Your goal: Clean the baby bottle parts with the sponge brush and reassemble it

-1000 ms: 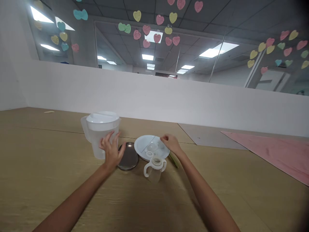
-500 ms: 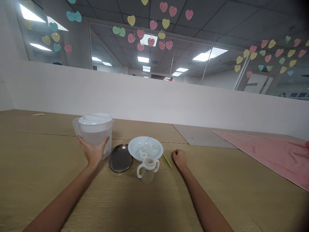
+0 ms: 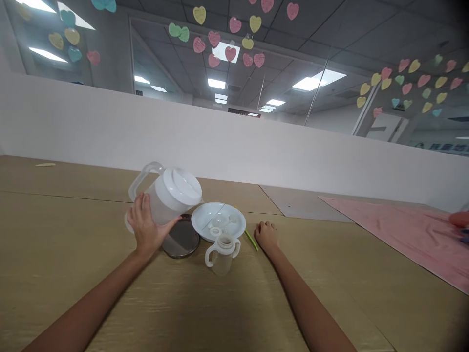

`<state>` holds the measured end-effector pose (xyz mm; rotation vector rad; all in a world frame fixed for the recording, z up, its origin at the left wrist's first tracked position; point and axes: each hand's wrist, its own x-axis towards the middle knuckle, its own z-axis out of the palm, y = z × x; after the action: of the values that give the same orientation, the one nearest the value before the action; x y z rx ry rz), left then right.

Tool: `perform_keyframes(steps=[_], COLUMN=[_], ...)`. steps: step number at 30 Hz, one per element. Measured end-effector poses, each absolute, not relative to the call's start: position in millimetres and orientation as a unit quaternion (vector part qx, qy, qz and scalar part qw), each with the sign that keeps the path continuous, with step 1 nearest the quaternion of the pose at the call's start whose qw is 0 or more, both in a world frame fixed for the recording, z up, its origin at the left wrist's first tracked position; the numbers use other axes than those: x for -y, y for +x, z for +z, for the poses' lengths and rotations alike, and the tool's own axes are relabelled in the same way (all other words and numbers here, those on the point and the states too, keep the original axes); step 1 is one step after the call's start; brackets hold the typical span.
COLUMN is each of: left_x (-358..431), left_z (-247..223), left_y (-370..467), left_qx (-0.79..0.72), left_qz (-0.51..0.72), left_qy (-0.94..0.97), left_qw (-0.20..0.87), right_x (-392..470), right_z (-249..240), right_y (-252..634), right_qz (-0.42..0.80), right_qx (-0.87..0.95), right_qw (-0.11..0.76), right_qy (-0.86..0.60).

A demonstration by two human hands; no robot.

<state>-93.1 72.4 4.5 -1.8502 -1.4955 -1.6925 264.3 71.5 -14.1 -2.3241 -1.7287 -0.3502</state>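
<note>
A translucent pitcher with a white lid (image 3: pixel 182 186) is tilted to the right, its lid side toward a white plate (image 3: pixel 200 229). My left hand (image 3: pixel 148 227) grips the pitcher around its body, above a dark metal tray (image 3: pixel 182 239). Small clear parts (image 3: pixel 219 221) lie on the plate. In front of the plate stands an uncapped clear cup with two white handles (image 3: pixel 222 254). My right hand (image 3: pixel 266 235) rests on the table with its fingers curled, right of a green stick (image 3: pixel 251 240); whether it holds anything is hidden.
A pink cloth (image 3: pixel 399 230) covers the table's right side, with a red object (image 3: pixel 458 219) at its far edge. A thin pale piece (image 3: pixel 45 165) lies at the back left. Behind the table (image 3: pixel 183 303) runs a low white wall (image 3: pixel 234 146) under glass.
My left hand has lifted the pitcher, moved it right and tipped it over to the right. The red object has come further into view. My right hand stays near the green stick.
</note>
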Motion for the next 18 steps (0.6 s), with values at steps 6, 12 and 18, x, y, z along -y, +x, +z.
perform_keyframes(steps=[6, 12, 18], left_x=[-69.4, -74.4, -74.4], left_z=[0.6, -1.3, -1.1], left_y=[-86.8, -90.0, -89.4], left_qx=[0.507, 0.512, 0.517], left_qz=[-0.568, -0.575, -0.569], left_qy=[-0.614, -0.602, -0.607], left_qw=[0.206, 0.212, 0.202], right_x=[-71.8, -70.8, -69.9], right_z=[-14.0, -13.4, -12.7], right_y=[262.9, 262.4, 261.5], right_qz=[-0.124, -0.122, -0.122], right_qx=[0.589, 0.593, 0.593], right_qw=[0.102, 0.091, 0.089], right_qy=[-0.792, -0.791, -0.791])
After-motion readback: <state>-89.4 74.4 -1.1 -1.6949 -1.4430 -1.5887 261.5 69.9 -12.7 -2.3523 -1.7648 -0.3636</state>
